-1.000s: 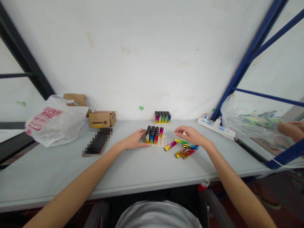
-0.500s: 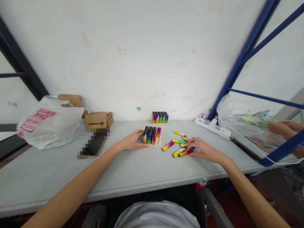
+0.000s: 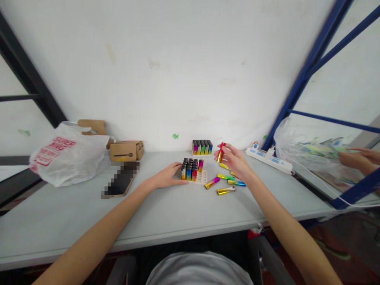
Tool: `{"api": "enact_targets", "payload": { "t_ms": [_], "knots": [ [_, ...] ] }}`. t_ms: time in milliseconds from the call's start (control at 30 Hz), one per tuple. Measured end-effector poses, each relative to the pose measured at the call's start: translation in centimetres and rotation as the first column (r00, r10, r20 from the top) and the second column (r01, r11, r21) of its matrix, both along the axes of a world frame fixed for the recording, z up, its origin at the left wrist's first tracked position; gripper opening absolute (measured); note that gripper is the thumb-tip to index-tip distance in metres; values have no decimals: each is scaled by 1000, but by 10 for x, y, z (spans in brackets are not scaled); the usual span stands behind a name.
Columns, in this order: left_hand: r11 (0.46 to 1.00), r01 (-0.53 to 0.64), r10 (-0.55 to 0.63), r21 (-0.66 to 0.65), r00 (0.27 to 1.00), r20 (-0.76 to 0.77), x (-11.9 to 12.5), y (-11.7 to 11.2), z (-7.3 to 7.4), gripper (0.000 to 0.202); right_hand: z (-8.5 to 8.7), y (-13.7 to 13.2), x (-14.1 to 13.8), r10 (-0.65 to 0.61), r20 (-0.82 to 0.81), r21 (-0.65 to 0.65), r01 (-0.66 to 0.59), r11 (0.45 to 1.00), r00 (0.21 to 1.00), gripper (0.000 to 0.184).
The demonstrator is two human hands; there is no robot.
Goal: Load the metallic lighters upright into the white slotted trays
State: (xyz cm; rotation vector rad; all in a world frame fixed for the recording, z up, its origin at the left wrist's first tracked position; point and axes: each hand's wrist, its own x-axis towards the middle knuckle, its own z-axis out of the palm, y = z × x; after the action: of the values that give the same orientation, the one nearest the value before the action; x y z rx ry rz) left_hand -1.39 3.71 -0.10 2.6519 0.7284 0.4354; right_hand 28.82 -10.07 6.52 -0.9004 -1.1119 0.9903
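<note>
My right hand (image 3: 234,161) is raised above the table, its fingers pinched round a red and gold lighter (image 3: 221,152) held nearly upright. My left hand (image 3: 168,176) rests on the table with its fingers against the left side of a white tray (image 3: 203,177) partly filled with upright multicoloured lighters (image 3: 190,168). Several loose lighters (image 3: 226,190) lie flat on the table to the right of the tray, under and below my right hand.
A second small block of lighters (image 3: 202,147) stands by the wall. A white power strip (image 3: 268,158) lies at the right. A phone (image 3: 121,181), a cardboard box (image 3: 127,150) and a plastic bag (image 3: 67,153) sit at the left. Another person's hand (image 3: 356,158) touches a clear bag at far right.
My right hand picked a red and gold lighter off the table and lifted it up and to the left, above the tray. My left hand stayed beside the tray.
</note>
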Motion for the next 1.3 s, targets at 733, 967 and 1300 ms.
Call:
{"api": "enact_targets", "payload": {
  "t_ms": [733,967,1300],
  "knots": [
    [1000,-1,1,18,1000,-4,1,-2,1,86,-53,22,-53,-163,234,-157,202,967,958,59],
    [1000,-14,14,10,1000,-24,1,-2,2,88,-55,22,-48,-175,257,-138,216,967,951,58],
    [1000,-3,3,0,1000,-7,1,-4,3,88,-53,18,-43,-111,454,11,119,993,884,63]
  ]
}}
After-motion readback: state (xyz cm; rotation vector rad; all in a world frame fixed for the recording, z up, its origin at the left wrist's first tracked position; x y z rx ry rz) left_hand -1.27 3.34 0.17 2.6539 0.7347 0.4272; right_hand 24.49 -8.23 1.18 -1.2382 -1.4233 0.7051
